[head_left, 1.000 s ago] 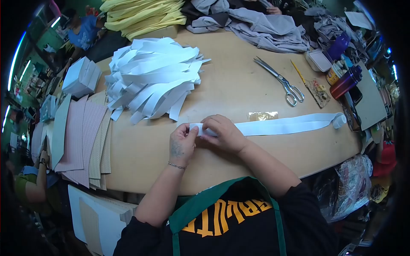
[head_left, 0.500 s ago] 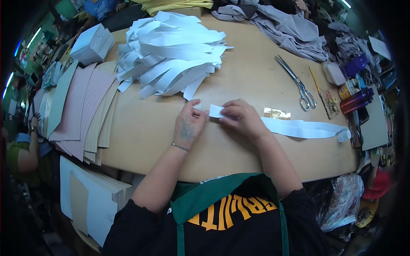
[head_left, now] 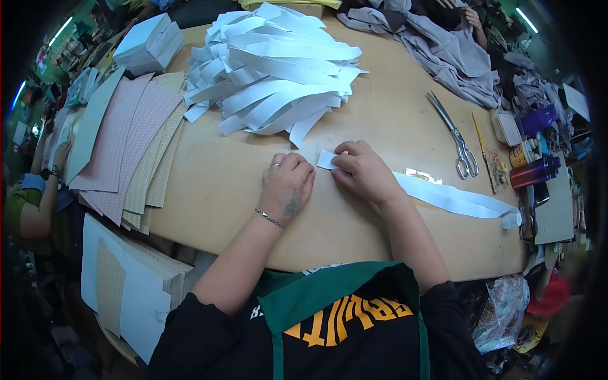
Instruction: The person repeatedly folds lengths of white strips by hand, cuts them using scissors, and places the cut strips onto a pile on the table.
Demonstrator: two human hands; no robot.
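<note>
My right hand (head_left: 362, 170) pinches a white elastic-like strip (head_left: 453, 195) close to its free end, just above the table. From under that hand the strip runs right to a small roll (head_left: 512, 220). My left hand (head_left: 288, 185) rests on the tabletop with its fingers curled in, left of the strip's end and apart from it. What those fingers hold, if anything, is hidden. Beyond both hands lies a large heap of cut white strips (head_left: 272, 69). Near my left fingertips is a small pale square (head_left: 309, 152), hard to make out.
Scissors (head_left: 457, 136) lie at the right, near a yellow pencil-like stick (head_left: 478, 132), a clear tub (head_left: 506, 128) and a purple bottle (head_left: 535, 171). Patterned sheets (head_left: 130, 139) and a white block (head_left: 149, 44) sit at left. Grey cloth (head_left: 437, 54) covers the far right; other people are nearby.
My left hand has turned knuckles-up and drawn slightly away from the strip's end, fingers curling under. My right hand keeps its pinch. The whole view has shifted a little.
</note>
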